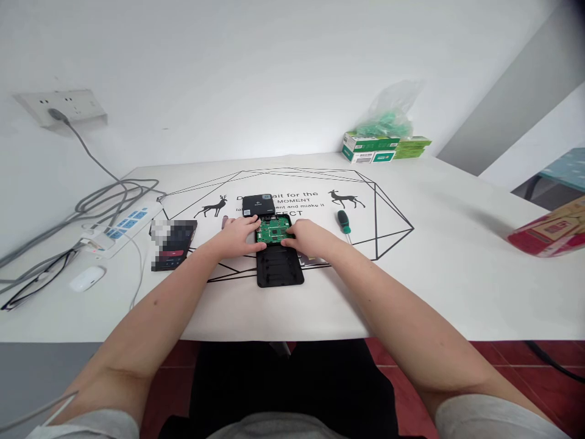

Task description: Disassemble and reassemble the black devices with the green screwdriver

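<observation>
We list, at the middle of a white table (457, 280) printed with deer, lines and lettering, one green circuit board (273, 230), seated in or on a black casing (287, 217), its exact fit partly covered by fingers. Item: the left hand (238, 236), thumb and fingers spread along the board's left side. Item: the right hand (307, 236), fingers bent at the board's right side, thumb near its front corner. We cannot tell whether either hand pinches the board or merely rests against it. Toward the person, we record a black ribbed panel (280, 266) lying flat; just beyond the casing, a flat black box (258, 205) bearing small labels. To the right, one screwdriver (343, 223) with green-and-black handle, its shaft pointing toward the right forearm. To the left, a phone (176, 245), screen partly pixelated; a white power strip (125, 228); eyeglasses (39, 281); a small white case (86, 278). Against the wall, we enter green-and-white boxes (370, 148) beneath a clear plastic bag (388, 116); far right, a red package (548, 230).
</observation>
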A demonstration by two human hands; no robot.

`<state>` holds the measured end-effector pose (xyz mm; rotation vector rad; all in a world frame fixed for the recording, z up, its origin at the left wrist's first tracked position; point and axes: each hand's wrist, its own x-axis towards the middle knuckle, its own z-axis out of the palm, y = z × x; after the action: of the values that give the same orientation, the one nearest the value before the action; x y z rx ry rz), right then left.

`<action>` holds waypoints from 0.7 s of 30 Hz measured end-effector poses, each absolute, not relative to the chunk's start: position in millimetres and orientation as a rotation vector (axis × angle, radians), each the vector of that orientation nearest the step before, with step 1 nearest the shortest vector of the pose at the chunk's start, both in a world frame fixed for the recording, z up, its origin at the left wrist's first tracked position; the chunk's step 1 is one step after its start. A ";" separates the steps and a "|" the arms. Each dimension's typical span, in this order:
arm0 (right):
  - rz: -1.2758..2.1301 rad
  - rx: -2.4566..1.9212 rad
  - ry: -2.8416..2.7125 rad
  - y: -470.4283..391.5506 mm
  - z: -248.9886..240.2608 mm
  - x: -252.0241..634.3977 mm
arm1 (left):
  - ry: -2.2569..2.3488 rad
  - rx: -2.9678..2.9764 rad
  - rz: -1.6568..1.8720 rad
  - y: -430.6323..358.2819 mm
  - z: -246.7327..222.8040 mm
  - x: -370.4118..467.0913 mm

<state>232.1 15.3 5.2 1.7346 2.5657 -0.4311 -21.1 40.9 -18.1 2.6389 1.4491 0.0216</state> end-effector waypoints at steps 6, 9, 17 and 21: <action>-0.392 1.721 2.542 13.6 2.9 231.8 | 1.438 2.607 0.111 39.2 -18.9 -21.1; -0.379 1.708 2.529 12.9 3.8 233.2 | 1.430 2.618 0.107 40.0 -19.3 -21.3; -0.262 1.752 2.522 -1.9 3.3 224.0 | 1.425 2.638 0.058 38.8 -15.7 -20.6; -0.361 1.698 2.566 2.7 0.6 228.8 | 1.393 2.634 0.052 37.1 -15.2 -20.9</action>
<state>228.8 2.7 0.6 1.6983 2.5656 -0.3612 -20.9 37.1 -15.2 2.6340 1.3931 0.0522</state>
